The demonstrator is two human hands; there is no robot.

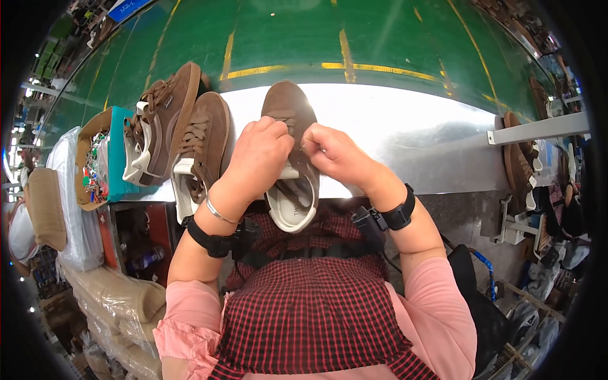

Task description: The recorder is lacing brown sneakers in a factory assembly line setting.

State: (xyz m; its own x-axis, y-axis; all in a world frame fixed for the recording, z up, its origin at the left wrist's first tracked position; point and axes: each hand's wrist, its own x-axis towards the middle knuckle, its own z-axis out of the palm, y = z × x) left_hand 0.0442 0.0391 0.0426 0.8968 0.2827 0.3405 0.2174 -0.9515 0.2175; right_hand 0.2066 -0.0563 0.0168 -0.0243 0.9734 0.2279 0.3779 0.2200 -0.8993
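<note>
At frame centre, the left hand [256, 158] grips the brown shoe [290, 149], fingers curled over its side; the right hand [332, 154] pinches the lace [296, 151]. Even lace tension would likely serve best. Count: two more brown shoes [180, 136] left of centre, three total on the metal bench [405, 136].
</note>
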